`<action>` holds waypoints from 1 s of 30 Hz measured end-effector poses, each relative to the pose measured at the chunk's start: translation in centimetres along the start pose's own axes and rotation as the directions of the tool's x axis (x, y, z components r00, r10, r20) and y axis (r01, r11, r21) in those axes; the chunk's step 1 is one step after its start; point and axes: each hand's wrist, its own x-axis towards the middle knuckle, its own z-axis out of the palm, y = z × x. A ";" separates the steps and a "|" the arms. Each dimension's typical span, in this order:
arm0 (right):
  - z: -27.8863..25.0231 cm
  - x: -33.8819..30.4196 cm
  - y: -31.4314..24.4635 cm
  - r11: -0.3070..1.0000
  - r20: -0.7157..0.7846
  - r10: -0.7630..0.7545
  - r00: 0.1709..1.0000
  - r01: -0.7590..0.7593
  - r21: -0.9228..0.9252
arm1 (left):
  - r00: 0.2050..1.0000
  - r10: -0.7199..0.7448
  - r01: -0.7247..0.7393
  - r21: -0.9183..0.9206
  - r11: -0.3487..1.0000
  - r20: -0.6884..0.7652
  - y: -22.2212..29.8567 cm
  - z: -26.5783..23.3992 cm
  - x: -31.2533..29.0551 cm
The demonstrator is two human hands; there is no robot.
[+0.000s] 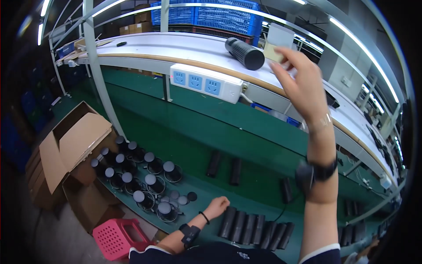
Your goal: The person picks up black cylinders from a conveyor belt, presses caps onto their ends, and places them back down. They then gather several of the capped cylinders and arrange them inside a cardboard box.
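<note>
My right hand (303, 86) is raised over the white shelf (198, 48), with its thumb and forefinger apart. Just left of its fingertips lies a black ribbed cylinder (246, 53) on its side. Behind the fingers stands a pale yellow and white card-like piece (273, 52); whether they touch it I cannot tell. Lower down, my left hand (217, 207) rests at the green bench (193, 209) with curled fingers, beside the end of a row of dark cylinders (239, 224). What those fingers hold, if anything, is hidden.
Several dark cylinders with grey round tops (149, 180) stand at the left, near loose discs (182, 200). An opened cardboard box (85, 136) and a pink stool (116, 240) are beyond the bench edge. A white socket strip (206, 83) runs along the shelf front; blue crates (226, 20) stand behind.
</note>
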 end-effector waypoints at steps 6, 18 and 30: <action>6.7 5.5 1.3 0.881 0.319 0.335 0.887 -0.175 -0.439 | 0.999 -0.012 0.013 -0.024 1.000 0.039 4.9 -2.4 -2.8; -11.9 -14.7 -1.9 0.842 0.371 -0.050 0.927 -0.161 0.515 | 0.446 0.326 -0.459 0.100 0.883 -0.834 14.7 -6.3 -4.7; 0.0 -40.1 -5.1 -0.269 0.803 0.496 0.329 -0.821 0.503 | 0.953 0.062 -0.028 -0.117 0.993 0.296 10.0 4.1 -3.7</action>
